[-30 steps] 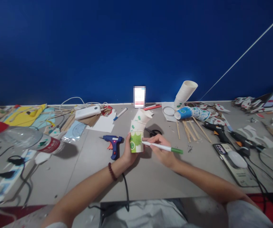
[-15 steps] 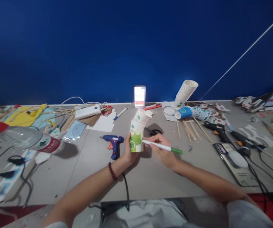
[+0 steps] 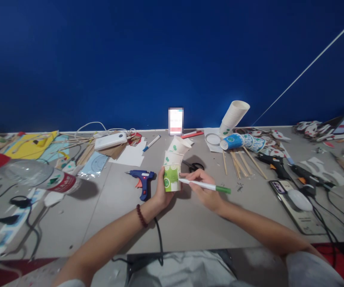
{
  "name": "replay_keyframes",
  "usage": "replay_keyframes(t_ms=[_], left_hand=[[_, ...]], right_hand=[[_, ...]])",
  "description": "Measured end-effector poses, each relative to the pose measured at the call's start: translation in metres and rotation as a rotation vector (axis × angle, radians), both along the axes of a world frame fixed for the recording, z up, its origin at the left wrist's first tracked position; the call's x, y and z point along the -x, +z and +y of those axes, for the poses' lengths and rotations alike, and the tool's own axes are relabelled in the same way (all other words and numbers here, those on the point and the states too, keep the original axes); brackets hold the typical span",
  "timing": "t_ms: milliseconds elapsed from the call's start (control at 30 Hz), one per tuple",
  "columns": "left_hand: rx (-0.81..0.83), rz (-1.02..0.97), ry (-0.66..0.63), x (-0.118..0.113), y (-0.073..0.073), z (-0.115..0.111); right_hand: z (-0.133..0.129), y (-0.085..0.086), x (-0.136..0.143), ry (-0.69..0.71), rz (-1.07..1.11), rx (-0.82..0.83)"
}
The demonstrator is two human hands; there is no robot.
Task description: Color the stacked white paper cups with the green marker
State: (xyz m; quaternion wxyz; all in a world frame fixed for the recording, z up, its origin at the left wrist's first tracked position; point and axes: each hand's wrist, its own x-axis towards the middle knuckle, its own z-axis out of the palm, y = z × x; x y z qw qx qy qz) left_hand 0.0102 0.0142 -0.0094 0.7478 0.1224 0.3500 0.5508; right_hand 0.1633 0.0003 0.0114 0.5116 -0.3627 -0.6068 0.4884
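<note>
My left hand [image 3: 162,192] is closed round the lower part of a chain of joined paper cups [image 3: 172,177]. The lowest cup is coloured green, and the white cups above it bend to the right. In my right hand [image 3: 205,190] is a green marker [image 3: 203,185] with a white barrel, held like a pen. Its tip meets the right side of the green cup, or comes very close; I cannot tell which. Black-handled scissors [image 3: 196,166] lie behind my right hand, partly covered. A blue glue gun [image 3: 142,181] rests left of the cups.
A plastic bottle [image 3: 40,175] and a power strip [image 3: 19,227] are at left. Stacked white cups [image 3: 234,113], a blue cup chain [image 3: 233,141] and wooden sticks [image 3: 239,164] stand or lie at back right. Black glue guns [image 3: 275,164] and a phone [image 3: 297,211] are at right.
The marker's tip has shifted slightly down along the green cup, with my right hand moving a little. My left hand and the cups look still.
</note>
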Motion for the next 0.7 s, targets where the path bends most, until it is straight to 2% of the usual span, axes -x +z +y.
replay_keyframes(t_ms=[133,400,567,700], left_hand=[[0.021,0.007,0.013,0.0006,0.0,-0.0006],[0.033,0.011,-0.015,0.0012,-0.0018,0.0007],[0.015,0.019,0.007,0.0005,-0.0027,0.0018],[-0.004,0.016,-0.025,0.0004,0.0002,0.0018]], right_hand=[[0.0,0.0039,-0.001,0.02,0.01,-0.004],[-0.0003,0.0013,-0.0026,0.053,0.014,0.034],[0.0001,0.0041,-0.0011,0.02,-0.006,0.031],[0.0007,0.0043,0.0001,-0.009,0.007,0.026]])
